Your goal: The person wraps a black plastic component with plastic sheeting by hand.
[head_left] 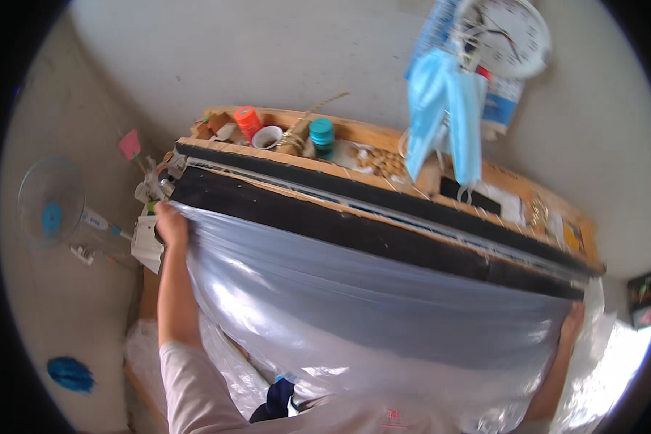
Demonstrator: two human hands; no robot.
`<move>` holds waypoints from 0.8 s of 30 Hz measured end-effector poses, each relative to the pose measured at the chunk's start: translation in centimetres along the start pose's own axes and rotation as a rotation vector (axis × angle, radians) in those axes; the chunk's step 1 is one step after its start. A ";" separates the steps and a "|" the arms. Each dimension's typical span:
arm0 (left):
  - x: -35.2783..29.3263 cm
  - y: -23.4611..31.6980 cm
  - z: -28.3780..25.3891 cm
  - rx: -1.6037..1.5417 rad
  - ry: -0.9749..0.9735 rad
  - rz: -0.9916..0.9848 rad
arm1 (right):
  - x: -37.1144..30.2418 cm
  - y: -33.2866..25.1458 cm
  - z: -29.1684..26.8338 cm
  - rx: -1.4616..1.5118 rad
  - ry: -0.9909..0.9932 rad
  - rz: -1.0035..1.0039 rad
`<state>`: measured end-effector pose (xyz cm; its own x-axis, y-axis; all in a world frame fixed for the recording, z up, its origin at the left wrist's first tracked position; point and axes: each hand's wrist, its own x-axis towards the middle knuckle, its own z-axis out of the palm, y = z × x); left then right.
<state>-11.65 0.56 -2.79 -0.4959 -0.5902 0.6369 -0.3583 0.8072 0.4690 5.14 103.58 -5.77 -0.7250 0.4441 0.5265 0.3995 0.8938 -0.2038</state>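
My left hand (172,223) and right hand (573,323) clamp the sides of the shiny translucent plastic sheet (369,304), partly over the long flat black slab (289,211); I'd pull evenly, limiting wrinkles

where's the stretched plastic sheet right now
In the head view, the plastic sheet spans the lower middle, between the left hand and the right hand, just below the black panel.

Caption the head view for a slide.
Left hand and right hand hold translucent plastic sheeting against a long black panel.
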 end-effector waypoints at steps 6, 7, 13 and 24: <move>3.2 7.7 5.0 0.100 -0.078 -0.194 | 8.7 0.9 7.6 0.358 0.008 0.440; 3.3 8.1 5.2 0.182 -0.061 -0.174 | 9.8 -1.7 8.4 0.162 -0.031 0.465; 4.6 6.7 7.7 -0.138 -0.014 -0.152 | 8.3 4.2 3.7 0.840 -0.111 0.445; 3.2 1.2 4.7 -0.721 0.010 0.057 | 5.0 -14.2 -4.4 0.276 0.164 0.258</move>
<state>-17.38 -0.30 -3.10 -0.4901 -0.5498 0.6764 0.2809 0.6350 0.7196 -1.66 92.84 3.32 -0.5125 0.6601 0.5491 0.3749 0.7474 -0.5486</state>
